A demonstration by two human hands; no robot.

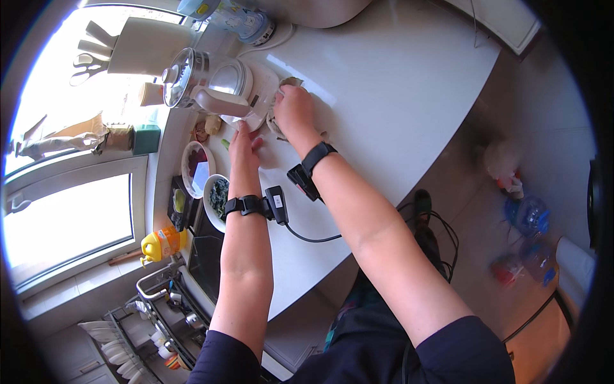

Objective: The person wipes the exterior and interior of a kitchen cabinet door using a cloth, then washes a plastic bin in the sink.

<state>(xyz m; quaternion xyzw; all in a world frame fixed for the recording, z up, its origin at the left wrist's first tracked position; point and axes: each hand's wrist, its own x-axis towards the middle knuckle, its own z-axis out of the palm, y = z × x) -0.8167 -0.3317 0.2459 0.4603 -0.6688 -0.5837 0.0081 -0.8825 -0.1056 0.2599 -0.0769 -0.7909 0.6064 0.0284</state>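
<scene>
My right hand [293, 109] presses on a crumpled greyish-beige cloth [274, 126] on the white countertop [379, 91], its fingers closed on it. Just left of it stands the white base [265, 91] of an electric glass kettle [184, 81] with a pale handle. My left hand [245, 144] is at the near edge of that base, below the kettle's handle, fingertips touching the base; whether it grips the base cannot be told. A small green piece [225, 143] lies beside my left hand. Both wrists wear black straps with small devices.
Left of my left arm are a bowl of dark leafy greens [219, 194] and an oval dish with dark red food [197, 165]. A sink [206, 264], a yellow soap bottle [163, 244] and a dish rack [139, 336] stand nearer. A patterned bottle [240, 21] stands at the back. A cable hangs from my left wrist device.
</scene>
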